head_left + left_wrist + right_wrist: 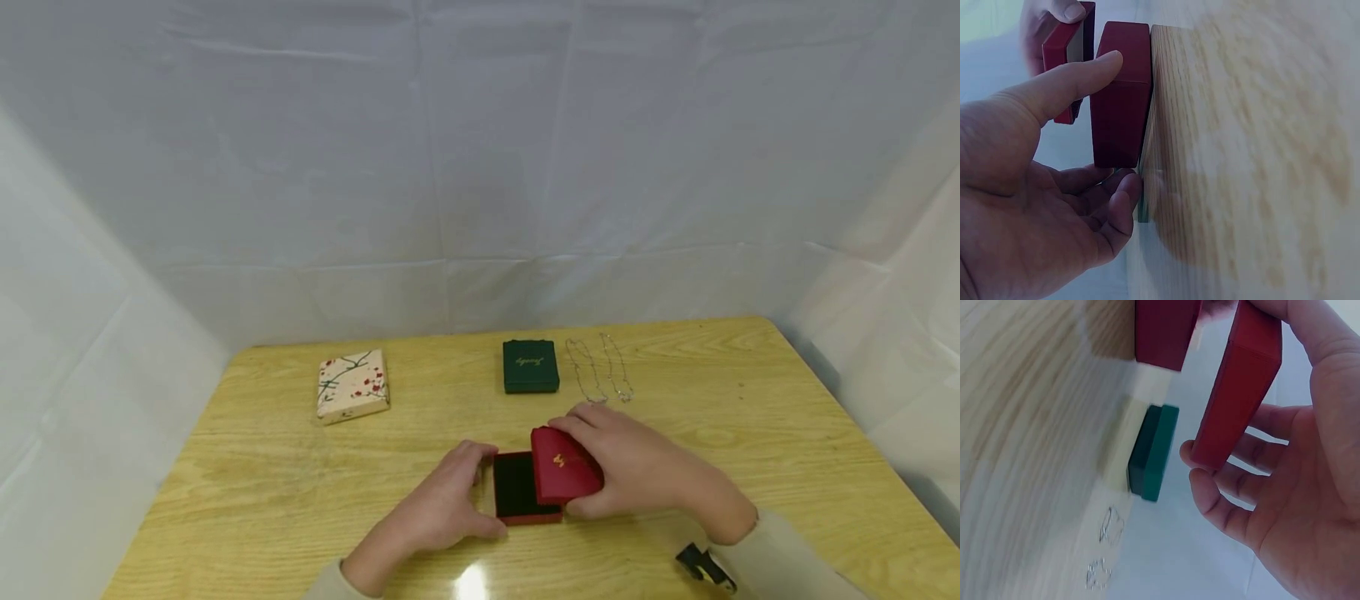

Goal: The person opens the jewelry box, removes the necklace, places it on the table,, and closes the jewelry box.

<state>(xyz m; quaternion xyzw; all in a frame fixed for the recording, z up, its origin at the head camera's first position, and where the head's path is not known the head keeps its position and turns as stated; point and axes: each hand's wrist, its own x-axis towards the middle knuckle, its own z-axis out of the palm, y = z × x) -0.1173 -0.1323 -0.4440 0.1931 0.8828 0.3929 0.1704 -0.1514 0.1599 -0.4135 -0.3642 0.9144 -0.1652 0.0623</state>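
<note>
A red jewelry box stands in two parts at the front middle of the table. Its base (528,520), lined in black, sits on the wood, and my left hand (448,504) grips it with the thumb on one side and the fingers at the opposite side. Gold lettering marks the red lid (562,473), tilted above the base's right part. My right hand (637,467) holds this lid by its edges, fingers along the far side and thumb on the near one. The right wrist view shows a gap between lid (1235,394) and base (1163,331).
Behind the red box stands a closed green jewelry box (530,367) with gold lettering. To its right lie two thin chains, a left one (585,371) and a right one (617,367). A cream flowered box (352,386) is at the back left. White sheeting (480,167) surrounds the table.
</note>
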